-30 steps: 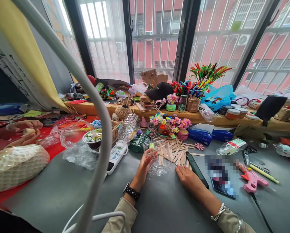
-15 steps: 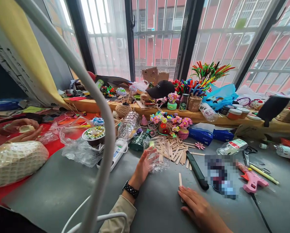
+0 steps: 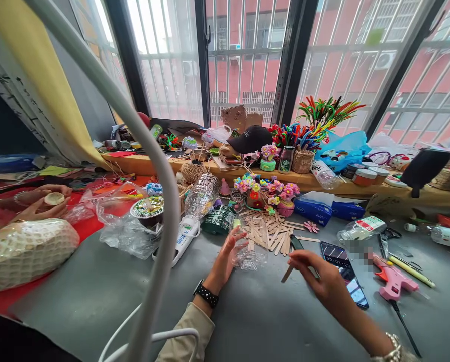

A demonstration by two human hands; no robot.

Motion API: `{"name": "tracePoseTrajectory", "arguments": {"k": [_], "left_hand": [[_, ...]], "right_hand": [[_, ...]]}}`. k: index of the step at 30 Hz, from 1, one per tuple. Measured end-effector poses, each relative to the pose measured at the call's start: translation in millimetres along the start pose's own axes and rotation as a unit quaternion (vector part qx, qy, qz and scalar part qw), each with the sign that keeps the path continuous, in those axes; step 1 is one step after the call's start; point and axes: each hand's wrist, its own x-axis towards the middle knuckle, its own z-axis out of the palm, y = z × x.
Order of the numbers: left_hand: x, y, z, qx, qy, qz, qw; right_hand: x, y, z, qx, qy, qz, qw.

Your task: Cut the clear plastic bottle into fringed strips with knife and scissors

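Note:
A wooden craft stick (image 3: 286,274) slants down from my right hand (image 3: 317,274), pinched between the fingers just above the grey table. My left hand (image 3: 225,256) is curled against the side of a clear plastic cup (image 3: 250,257), fingers partly around it; the cup's transparent wall makes its outline hard to follow. Behind the cup lies a loose pile of craft sticks (image 3: 279,236). A dark green-handled tool (image 3: 296,243) lies partly hidden behind my right hand, and a phone (image 3: 344,271) showing a timer rests to the right.
A pink glue gun (image 3: 394,281) and yellow pen (image 3: 413,272) lie on the right. Clear bottles (image 3: 360,229), craft flowers (image 3: 264,190) and a power strip (image 3: 185,239) crowd around. A white lamp arm (image 3: 168,201) crosses the view. Another person's hands (image 3: 39,201) hold a small round piece at left.
My right hand has lifted the craft stick off the table, moving up and tilting it. My left hand stays at the cup. The other person's hands have shifted slightly.

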Motion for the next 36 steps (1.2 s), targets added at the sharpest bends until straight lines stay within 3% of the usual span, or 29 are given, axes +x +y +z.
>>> {"name": "tracePoseTrajectory", "arguments": {"k": [4,10,17,24,31,36], "left_hand": [[0.5,2.8,6.2,0.012,-0.03,-0.001,0.999],[10.6,6.5,18.2,0.028,-0.059,-0.001,0.998],[12.1,18.7,33.8,0.012,-0.131,0.049,0.99],[14.7,16.1,50.0,-0.033,-0.092,0.078,0.992],[13.3,16.8,51.3,-0.035,-0.09,0.082,0.992],[12.5,17.9,50.9,-0.025,-0.094,0.088,0.991]], "right_hand": [[32.2,-24.3,-0.5,0.105,-0.013,0.012,0.994],[51.6,-36.8,13.1,0.102,0.012,-0.053,0.993],[64.0,-41.1,2.8,0.125,0.06,-0.085,0.987],[70.2,-44.7,-0.8,0.114,0.112,-0.116,0.98],[69.2,-43.5,-1.5,0.137,0.104,-0.137,0.976],[68.5,-48.3,-3.5,0.085,0.097,-0.159,0.979]]}}
